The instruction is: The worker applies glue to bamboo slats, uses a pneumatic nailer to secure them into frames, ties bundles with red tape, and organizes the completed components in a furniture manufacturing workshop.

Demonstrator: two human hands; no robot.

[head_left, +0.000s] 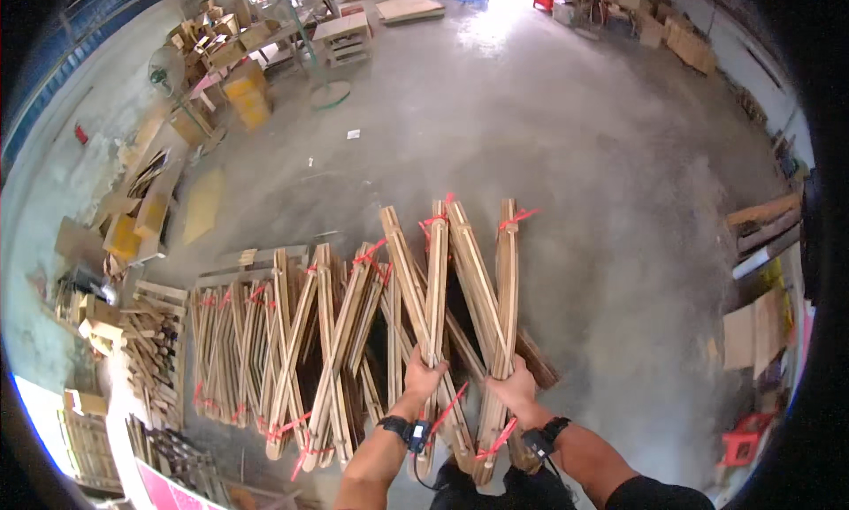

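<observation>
My left hand point(425, 376) is closed around the crossing of an X-shaped wooden slat bundle point(436, 285) in front of my legs. Just to its right, my right hand point(514, 390) grips a second crossed wooden slat bundle point(508, 285) at its middle. Red ties point(520, 218) bind the slats near their ends, with loose tails sticking out. Both bundles stand upright, fanning apart at top and bottom. My palms hide the crossings. Immediately left, more crossed slat bundles point(323, 333) stand in a row, tied in the same red.
Loose wood pieces point(152, 355) are piled at the left by the wall. A green standing fan point(329, 95), a low wooden table point(343, 28) and cardboard boxes point(221, 46) are farther back. A red stool point(745, 439) and cardboard sheets point(753, 331) line the right side.
</observation>
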